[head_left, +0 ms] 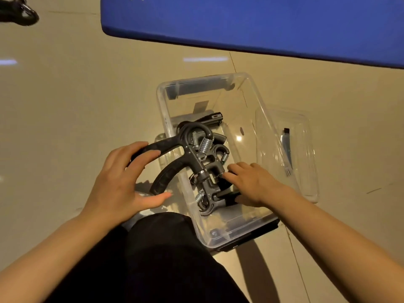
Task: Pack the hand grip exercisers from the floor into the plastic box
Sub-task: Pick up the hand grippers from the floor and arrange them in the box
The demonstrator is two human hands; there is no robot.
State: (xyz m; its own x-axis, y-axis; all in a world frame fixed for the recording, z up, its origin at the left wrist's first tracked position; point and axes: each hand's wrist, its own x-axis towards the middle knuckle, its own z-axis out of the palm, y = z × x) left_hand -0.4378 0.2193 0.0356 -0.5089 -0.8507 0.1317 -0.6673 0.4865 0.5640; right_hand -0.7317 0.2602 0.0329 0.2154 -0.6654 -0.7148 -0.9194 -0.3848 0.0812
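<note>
1. kneeling over the plastic box on the floor, i find the task well along: several hand grip exercisers already lie piled inside, black handles and steel springs tangled together toward the near end.
2. my left hand holds one exerciser by its two handles, fingers curled over the upper handle and thumb spread below the lower one. this unit straddles the box's left wall: handles outside, head and spring over the pile. i judge it not yet fully packed.
3. my right hand is inside the box, fingers bent down onto the pile, touching the lower exercisers. whether it pinches one or only presses it into place, i cannot tell.
4. the far half of the box shows bare bottom, so room remains.
5. remaining work, as i judge it: tip the straddling exerciser fully in and settle the pile flat.
6. a clear lid lies just beside the box on the right. a blue mat lies beyond. a dark item sits at the far left corner; too unclear to identify as another exerciser.
</note>
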